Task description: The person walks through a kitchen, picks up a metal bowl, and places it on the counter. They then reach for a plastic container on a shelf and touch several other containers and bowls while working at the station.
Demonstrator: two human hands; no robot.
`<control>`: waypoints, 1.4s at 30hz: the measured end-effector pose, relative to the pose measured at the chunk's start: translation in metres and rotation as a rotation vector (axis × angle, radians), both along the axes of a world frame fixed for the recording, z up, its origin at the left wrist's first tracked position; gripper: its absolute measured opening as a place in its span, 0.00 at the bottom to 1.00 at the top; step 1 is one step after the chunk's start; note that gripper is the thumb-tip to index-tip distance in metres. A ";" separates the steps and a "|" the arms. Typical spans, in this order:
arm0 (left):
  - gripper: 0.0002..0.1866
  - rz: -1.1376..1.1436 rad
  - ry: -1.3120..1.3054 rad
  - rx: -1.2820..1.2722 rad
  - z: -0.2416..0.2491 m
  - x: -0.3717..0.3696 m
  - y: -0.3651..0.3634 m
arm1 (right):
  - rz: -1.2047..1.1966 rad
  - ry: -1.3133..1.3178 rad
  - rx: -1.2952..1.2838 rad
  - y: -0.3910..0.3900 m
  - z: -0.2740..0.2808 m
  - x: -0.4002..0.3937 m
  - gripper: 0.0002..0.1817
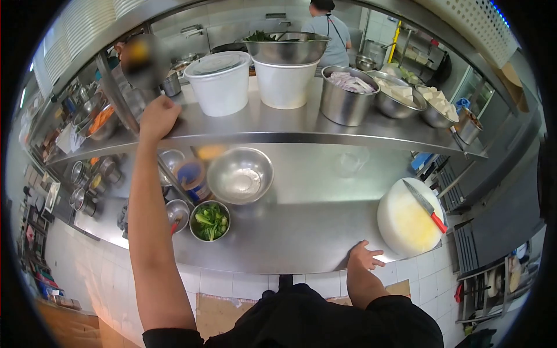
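My left hand (158, 118) is raised to the steel shelf (255, 129), its fingers curled at the shelf's left part, beside a white lidded bucket (219, 87); what the fingers hold, if anything, is hidden. At the front edge of the steel counter (278, 232), my right hand (366, 255) rests with its fingers apart and nothing in it. To its right stands a round white cutting board (403, 223), with a red-handled knife (424, 203) lying on top. An empty steel bowl (240, 176) and a small bowl of green vegetables (210, 221) are on the counter between my hands.
On the shelf are a white bucket (282, 87) under a steel bowl of greens (287, 49), a pot of sliced onions (348, 98) and bowls of white chunks (400, 98). Another person (329, 32) stands beyond the shelf. A metal post (119, 95) is near my left hand.
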State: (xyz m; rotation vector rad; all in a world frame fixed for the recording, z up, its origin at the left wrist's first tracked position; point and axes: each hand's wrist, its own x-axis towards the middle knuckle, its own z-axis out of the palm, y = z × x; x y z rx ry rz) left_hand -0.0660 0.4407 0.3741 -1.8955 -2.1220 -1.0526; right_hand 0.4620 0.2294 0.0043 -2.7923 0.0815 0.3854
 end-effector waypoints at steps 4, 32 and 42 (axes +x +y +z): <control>0.22 0.011 0.020 -0.008 0.001 -0.001 0.001 | 0.003 -0.016 -0.024 0.001 -0.008 0.003 0.49; 0.18 0.033 -0.006 0.002 0.002 0.004 -0.002 | -0.013 -0.021 -0.064 0.002 0.000 -0.001 0.47; 0.19 0.025 -0.033 -0.018 0.003 0.004 -0.003 | -0.022 -0.015 -0.046 0.002 -0.006 0.001 0.46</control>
